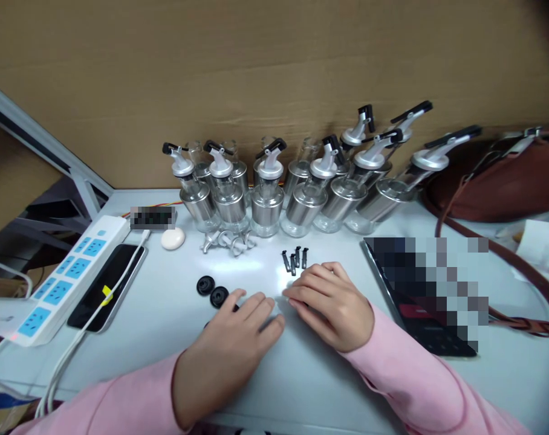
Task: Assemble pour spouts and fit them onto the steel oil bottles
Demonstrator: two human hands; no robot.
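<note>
My left hand [240, 338] is over the table with its fingers spread. Beside its fingertips lie two round black stoppers [219, 296]; dark bits of more black parts show at the hand's edge, mostly hidden under it. My right hand [331, 305] rests palm down, fingers stretched out and side by side, its thumb largely out of sight. Just beyond it are several small black levers [297, 258]. Several silvery-grey spouts [229, 241] lie in a loose cluster in front of the bottles. Glass bottles with metal sleeves [266, 205] stand behind, the front ones topped with pourer spouts.
On the left are a white power strip [70, 281], a phone [109, 287] with a white cable across it, a small black box [152, 218] and a white round object [173, 238]. A dark tablet-like item [410, 290] and a brown bag [505, 181] lie right. Cardboard [274, 72] backs the table.
</note>
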